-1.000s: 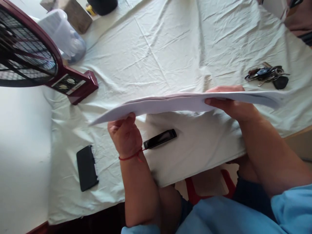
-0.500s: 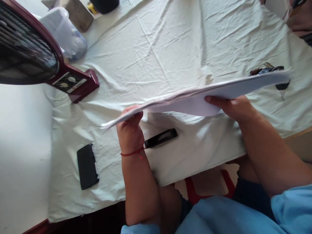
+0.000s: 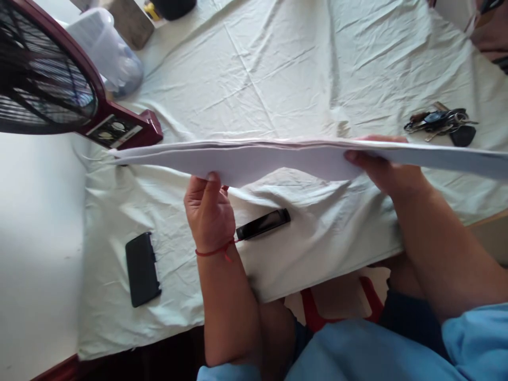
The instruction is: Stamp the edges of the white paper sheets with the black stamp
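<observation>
Near the lower edge of a sheaf of white paper (image 3: 254, 161), the left thumb (image 3: 213, 182) presses on the near face. The left hand's (image 3: 210, 214) other fingers are curled in, leaving little gap, so it pinches the sheets. The right hand (image 3: 399, 174) grips them too, closed to about their thickness, its thumb (image 3: 361, 159) flat on the near face and its fingers behind. The sheaf is held nearly edge-on above the table, spanning both hands and running off the right side of the view; its left end overlaps the base of a maroon electric fan (image 3: 59, 90).

Around the left wrist is a red string bracelet (image 3: 214, 252), and just beside it a slim black device (image 3: 264, 224) lies on the pale tablecloth (image 3: 270, 69). Farther left rests a black phone case (image 3: 142, 270). Beyond the right hand lies a bunch of keys (image 3: 442, 124); behind the fan stands a translucent plastic tub (image 3: 105, 50).
</observation>
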A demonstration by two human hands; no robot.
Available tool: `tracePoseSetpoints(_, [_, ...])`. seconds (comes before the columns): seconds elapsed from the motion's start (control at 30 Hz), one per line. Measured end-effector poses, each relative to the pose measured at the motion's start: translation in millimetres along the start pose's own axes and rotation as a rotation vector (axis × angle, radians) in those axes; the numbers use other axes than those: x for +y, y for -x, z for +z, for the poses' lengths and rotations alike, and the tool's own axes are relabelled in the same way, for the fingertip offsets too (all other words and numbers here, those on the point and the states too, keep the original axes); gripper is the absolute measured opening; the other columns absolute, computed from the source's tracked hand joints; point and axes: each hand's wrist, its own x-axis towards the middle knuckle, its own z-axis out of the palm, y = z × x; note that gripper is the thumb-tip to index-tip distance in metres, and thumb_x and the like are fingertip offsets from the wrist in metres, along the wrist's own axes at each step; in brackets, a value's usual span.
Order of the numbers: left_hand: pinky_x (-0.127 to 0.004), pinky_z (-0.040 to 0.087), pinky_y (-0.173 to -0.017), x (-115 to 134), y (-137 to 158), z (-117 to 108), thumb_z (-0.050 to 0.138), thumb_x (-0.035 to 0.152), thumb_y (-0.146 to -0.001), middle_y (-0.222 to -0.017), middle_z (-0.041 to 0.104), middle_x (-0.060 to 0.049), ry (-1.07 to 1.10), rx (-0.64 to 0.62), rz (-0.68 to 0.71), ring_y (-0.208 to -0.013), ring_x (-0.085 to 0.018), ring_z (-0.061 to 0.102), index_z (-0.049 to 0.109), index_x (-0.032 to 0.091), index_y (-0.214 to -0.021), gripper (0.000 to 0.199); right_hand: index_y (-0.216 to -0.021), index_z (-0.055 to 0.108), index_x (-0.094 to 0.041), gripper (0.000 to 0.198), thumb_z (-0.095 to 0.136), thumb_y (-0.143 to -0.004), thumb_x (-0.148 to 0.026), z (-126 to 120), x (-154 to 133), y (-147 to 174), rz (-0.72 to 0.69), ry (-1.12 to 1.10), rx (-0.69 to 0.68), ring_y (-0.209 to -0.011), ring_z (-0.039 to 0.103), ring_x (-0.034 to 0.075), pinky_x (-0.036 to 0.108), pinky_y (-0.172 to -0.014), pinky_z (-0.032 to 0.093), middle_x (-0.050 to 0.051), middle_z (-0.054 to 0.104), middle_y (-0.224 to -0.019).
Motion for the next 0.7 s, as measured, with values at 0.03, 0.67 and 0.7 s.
tracePoseSetpoints(0.03, [-0.037, 0.058, -0.106, 0.1, -0.3, -0.1, 0.117, 0.067, -0.07, -0.106, 0.083, -0.002, 0.009, 0.0, 0.013, -0.119, -0.026, 0.076, 0.082, 0.031, -0.092, 0.055, -0.092, 0.091, -0.027, 0.029, 0.112, -0.08, -0.044, 1.9, -4.8, 2.3, -0.019, 0.057, -0.012, -0.113, 0.082, 0.031, 0.043, -0.114, 0.07, 0.004, 0.089, -0.103])
tracePoseSetpoints(0.67, [-0.021, 0.06, -0.089, -13.5, 0.9, -1.0, 0.116, 0.056, -0.079, -0.093, 0.074, 0.002, 0.038, 0.017, -0.027, -0.092, -0.015, 0.071, 0.077, 0.025, -0.091, 0.052, -0.105, 0.092, -0.023, 0.046, 0.117, -0.068, -0.036, 10.2, 14.2, -8.7, -0.054, -0.247, 0.168, -0.103, 0.087, 0.022, 0.037, -0.1, 0.077, 0.002, 0.092, -0.112])
tracePoseSetpoints(0.7, [-0.022, 0.061, -0.09, -12.4, 2.3, 1.2, 0.116, 0.058, -0.08, -0.092, 0.074, 0.002, 0.045, 0.004, -0.029, -0.093, -0.015, 0.072, 0.076, 0.025, -0.091, 0.053, -0.103, 0.092, -0.023, 0.047, 0.117, -0.066, -0.035, 11.3, 11.2, -8.1, -0.044, -0.269, 0.188, -0.102, 0.088, 0.022, 0.036, -0.099, 0.077, 0.001, 0.092, -0.111])
